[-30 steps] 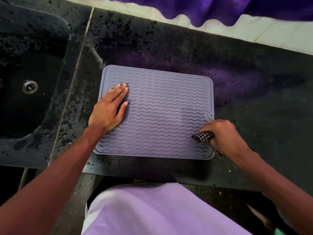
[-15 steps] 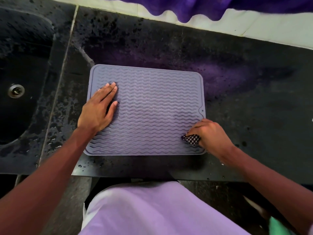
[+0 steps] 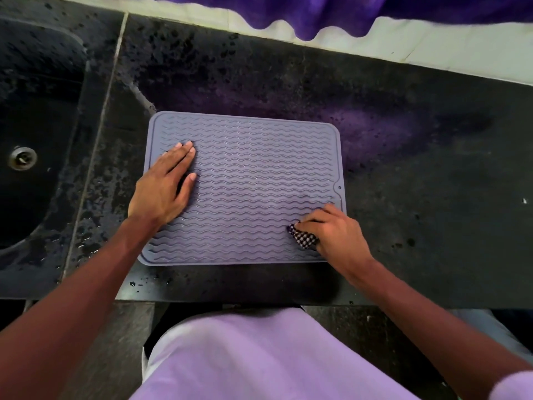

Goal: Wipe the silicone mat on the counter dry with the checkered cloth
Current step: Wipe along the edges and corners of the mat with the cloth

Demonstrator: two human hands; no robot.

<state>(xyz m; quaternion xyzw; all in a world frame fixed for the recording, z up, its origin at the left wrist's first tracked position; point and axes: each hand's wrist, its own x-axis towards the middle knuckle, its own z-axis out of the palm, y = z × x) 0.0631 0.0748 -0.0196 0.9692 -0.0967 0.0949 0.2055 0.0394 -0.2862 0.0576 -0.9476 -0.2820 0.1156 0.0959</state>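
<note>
on the wet black counter point(image 3: 403, 157), your left hand point(image 3: 161, 189) is pressing flat-fingered on the floppy silicone mat point(image 3: 259, 174); your right hand point(image 3: 331, 232) is gripping the bunched checkered cloth point(image 3: 302, 239).

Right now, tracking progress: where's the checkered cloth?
Head view: checkered cloth bunched in the right hand, at the near-right corner of the silicone mat.

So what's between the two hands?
Just bare wavy mat lies between the left hand and the right hand gripping the cloth, in the head view.
</note>
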